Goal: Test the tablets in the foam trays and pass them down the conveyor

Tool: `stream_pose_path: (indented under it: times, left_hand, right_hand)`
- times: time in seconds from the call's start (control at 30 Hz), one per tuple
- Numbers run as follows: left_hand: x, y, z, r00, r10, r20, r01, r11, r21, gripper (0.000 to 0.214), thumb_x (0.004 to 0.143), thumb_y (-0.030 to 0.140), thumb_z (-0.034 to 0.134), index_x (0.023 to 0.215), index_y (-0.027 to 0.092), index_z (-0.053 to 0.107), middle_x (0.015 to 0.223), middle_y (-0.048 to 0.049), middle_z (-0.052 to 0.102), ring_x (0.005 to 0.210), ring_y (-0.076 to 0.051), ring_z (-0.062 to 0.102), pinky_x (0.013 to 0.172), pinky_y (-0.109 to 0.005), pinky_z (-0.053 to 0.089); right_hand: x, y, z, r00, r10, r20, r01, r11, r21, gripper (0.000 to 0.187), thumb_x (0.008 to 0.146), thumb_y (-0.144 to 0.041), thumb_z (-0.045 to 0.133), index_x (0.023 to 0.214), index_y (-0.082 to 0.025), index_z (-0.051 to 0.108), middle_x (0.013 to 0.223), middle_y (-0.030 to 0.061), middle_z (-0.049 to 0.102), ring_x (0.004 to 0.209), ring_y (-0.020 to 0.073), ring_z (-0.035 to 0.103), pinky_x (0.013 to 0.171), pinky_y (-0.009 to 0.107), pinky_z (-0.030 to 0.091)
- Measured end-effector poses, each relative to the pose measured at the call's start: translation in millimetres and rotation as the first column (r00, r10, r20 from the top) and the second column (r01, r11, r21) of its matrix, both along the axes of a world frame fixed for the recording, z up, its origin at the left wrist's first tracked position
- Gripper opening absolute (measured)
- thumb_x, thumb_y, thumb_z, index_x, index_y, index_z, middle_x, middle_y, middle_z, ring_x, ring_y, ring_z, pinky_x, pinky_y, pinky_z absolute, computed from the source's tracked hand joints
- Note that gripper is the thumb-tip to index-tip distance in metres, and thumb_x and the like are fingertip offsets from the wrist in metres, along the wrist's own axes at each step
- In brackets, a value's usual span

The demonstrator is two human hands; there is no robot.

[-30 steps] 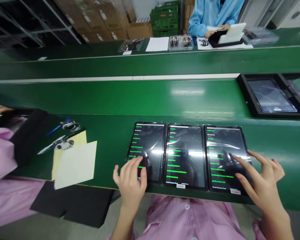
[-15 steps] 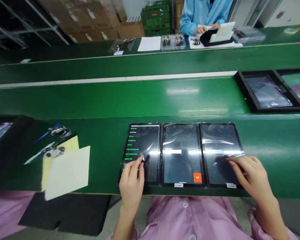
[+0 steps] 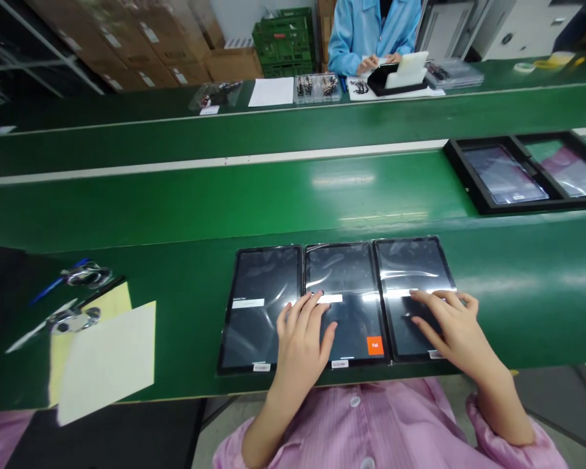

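Three black-framed tablets lie side by side on the green bench, each under a glossy film. The left tablet (image 3: 261, 309) shows a dark screen with a white bar. The middle tablet (image 3: 346, 280) shows a white bar and an orange Fail button (image 3: 375, 346). My left hand (image 3: 303, 345) rests on the middle tablet's lower left, fingers spread. My right hand (image 3: 449, 326) lies on the right tablet (image 3: 413, 273), its fingertips on the glass. Neither hand holds anything.
To the left lie a yellow pad (image 3: 95, 319), a white sheet (image 3: 107, 361), a blue pen (image 3: 49, 290) and metal parts (image 3: 88, 275). A black tray of tablets (image 3: 502, 174) sits on the belt beyond. Across the far bench, a person in a blue smock (image 3: 371, 39) handles a tablet.
The left tablet's green text list has given way to a dark screen with a white bar. My left hand has moved right onto the middle tablet. The view has shifted slightly.
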State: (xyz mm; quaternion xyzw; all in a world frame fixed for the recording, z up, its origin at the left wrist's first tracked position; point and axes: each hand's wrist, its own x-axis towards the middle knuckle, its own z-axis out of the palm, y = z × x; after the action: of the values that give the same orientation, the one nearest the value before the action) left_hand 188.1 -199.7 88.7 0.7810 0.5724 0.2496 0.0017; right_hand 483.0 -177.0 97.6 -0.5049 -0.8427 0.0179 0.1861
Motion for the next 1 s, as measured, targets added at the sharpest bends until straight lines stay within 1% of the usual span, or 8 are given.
stream_pose_path:
  times: [0.1,0.3,0.4,0.53,0.63,0.7,0.83,1.0]
  left_hand:
    - [-0.8,-1.5,0.1,0.999,0.000,0.038,0.001,1.000,-0.026,0.015,0.102,0.028,0.046,0.091,0.021,0.054,0.124,-0.0111,0.070,0.119,-0.029,0.061,0.105,-0.050,0.037]
    - [-1.8,-2.4,0.9,0.998,-0.016,0.061,0.018,0.999,-0.034,0.015,0.102,0.026,0.045,0.088,0.022,0.051,0.118,-0.0104,0.071,0.115,-0.026,0.063,0.106,-0.048,0.037]
    - [-1.0,-2.1,0.7,0.999,-0.021,0.047,0.022,0.999,-0.037,0.013,0.103,0.027,0.045,0.100,0.020,0.056,0.116,-0.0103,0.072,0.115,-0.027,0.063,0.108,-0.049,0.033]
    - [-1.6,-3.0,0.8,0.999,-0.031,0.010,0.032,0.999,-0.039,0.029,0.104,0.031,0.041,0.126,0.017,0.054,0.115,-0.0110,0.073,0.119,-0.027,0.061,0.116,-0.052,0.022]
    - [-5.6,-5.8,-0.5,0.995,-0.076,-0.063,0.072,0.995,-0.075,0.048,0.105,0.044,0.037,0.143,0.014,0.045,0.126,-0.0138,0.070,0.126,-0.030,0.056,0.121,-0.059,0.002]
    - [-11.2,-8.5,-3.4,0.991,-0.068,-0.111,0.062,0.996,-0.061,0.065,0.103,0.057,0.033,0.153,0.016,0.033,0.142,-0.0185,0.059,0.137,-0.036,0.045,0.117,-0.066,-0.008]
    - [-29.4,-12.5,-12.7,0.983,0.141,-0.121,-0.141,0.990,0.007,0.077,0.100,0.065,0.026,0.161,0.021,0.013,0.162,-0.0277,0.025,0.150,-0.046,0.020,0.109,-0.079,-0.003]
    - [-57.2,-12.6,-20.2,0.926,0.373,-0.064,-0.376,0.926,-0.034,0.087,0.098,0.070,0.018,0.160,0.012,0.001,0.158,-0.0361,0.023,0.144,-0.047,0.034,0.106,-0.083,-0.002]
  right_hand:
    - [3.0,-1.0,2.4,0.999,-0.026,-0.029,0.028,0.998,0.061,0.021,0.102,-0.032,0.045,0.118,-0.022,0.054,0.096,0.0069,0.074,0.088,0.0243,0.061,0.082,0.040,0.030]
    - [5.5,1.0,4.7,0.988,-0.026,-0.152,0.038,0.996,0.081,0.009,0.101,-0.028,0.049,0.099,-0.022,0.055,0.075,-0.0003,0.063,0.069,0.0180,0.058,0.074,0.036,0.031]
    - [4.5,1.5,4.6,0.977,-0.006,-0.214,0.018,0.998,0.053,0.009,0.101,-0.026,0.050,0.095,-0.022,0.055,0.065,-0.0051,0.055,0.056,0.0140,0.052,0.069,0.034,0.032]
    - [3.7,0.7,6.1,0.967,-0.021,-0.254,0.032,0.999,0.038,0.006,0.100,-0.024,0.051,0.096,-0.022,0.055,0.060,-0.0078,0.052,0.050,0.0120,0.048,0.066,0.033,0.033]
    - [4.7,0.0,7.0,0.963,-0.036,-0.266,0.051,0.997,0.053,0.005,0.099,-0.025,0.053,0.097,-0.022,0.056,0.061,-0.0079,0.054,0.050,0.0113,0.049,0.066,0.033,0.034]
    - [5.6,-0.2,7.4,0.964,-0.042,-0.263,0.060,0.996,0.064,0.004,0.099,-0.025,0.053,0.098,-0.022,0.056,0.061,-0.0078,0.055,0.050,0.0115,0.050,0.066,0.033,0.034]
    - [6.1,0.0,7.9,0.967,-0.048,-0.251,0.070,0.995,0.077,0.004,0.098,-0.024,0.052,0.100,-0.023,0.056,0.063,-0.0073,0.057,0.053,0.0122,0.052,0.067,0.032,0.035]
    - [6.8,1.3,7.4,0.965,-0.055,-0.255,0.073,0.995,0.062,0.006,0.097,-0.024,0.052,0.101,-0.024,0.057,0.063,-0.0066,0.059,0.055,0.0140,0.056,0.069,0.034,0.036]
